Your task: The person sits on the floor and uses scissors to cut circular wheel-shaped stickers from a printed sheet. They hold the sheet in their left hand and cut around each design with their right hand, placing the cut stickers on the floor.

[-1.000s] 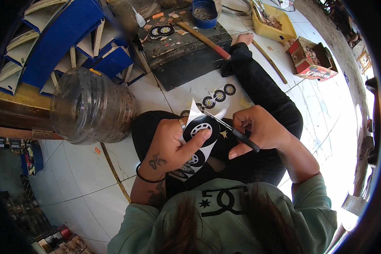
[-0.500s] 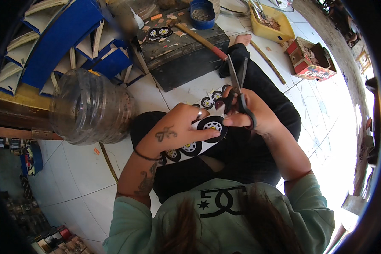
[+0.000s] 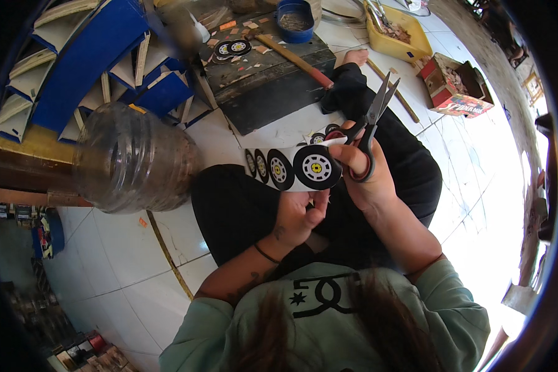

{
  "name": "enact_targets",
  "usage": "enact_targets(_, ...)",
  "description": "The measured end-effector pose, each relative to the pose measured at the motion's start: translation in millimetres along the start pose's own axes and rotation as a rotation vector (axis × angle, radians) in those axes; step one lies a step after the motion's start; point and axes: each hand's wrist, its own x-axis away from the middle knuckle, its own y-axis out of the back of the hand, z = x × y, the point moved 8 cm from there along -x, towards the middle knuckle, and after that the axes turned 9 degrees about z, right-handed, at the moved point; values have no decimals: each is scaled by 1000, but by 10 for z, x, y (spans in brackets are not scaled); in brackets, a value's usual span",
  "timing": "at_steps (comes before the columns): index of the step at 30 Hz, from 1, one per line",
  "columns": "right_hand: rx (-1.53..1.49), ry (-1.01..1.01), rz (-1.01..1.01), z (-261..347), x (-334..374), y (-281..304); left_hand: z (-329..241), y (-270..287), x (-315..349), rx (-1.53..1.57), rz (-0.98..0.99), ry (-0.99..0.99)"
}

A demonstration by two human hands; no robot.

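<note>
Your right hand [image 3: 371,177] raised, gripping scissors [image 3: 376,111] and touching the right end of the wheel-print strip [image 3: 284,169] above your legs [image 3: 226,201], left hand [image 3: 299,218] under its lower edge, grip unclear, hammer [image 3: 294,60] on dark box [image 3: 279,106] beyond, clear jar [image 3: 139,158] leftward

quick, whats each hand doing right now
Left hand: partly curled at the lower edge of the wheel-printed strip; grip can't be told.
Right hand: closed around scissors, blades slightly apart.
</note>
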Motion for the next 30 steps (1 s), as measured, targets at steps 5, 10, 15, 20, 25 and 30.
enact_targets(5,184,36,-38,66,127,99,-136,86,-111,-145,-90,155)
enact_targets(10,442,-119,166,-63,271,123,-486,115,-112,-366,-167,12)
enact_targets(15,552,-321,332,-272,441,30,-473,160,-34,-381,-213,32)
enact_targets(20,614,-298,318,-228,382,-47,-479,116,-27,-401,-210,30)
enact_targets(25,582,-299,325,-223,361,-106,-478,120,0,-393,-228,15)
enact_targets(30,579,-306,339,-247,375,-125,-475,117,16,-386,-265,-10)
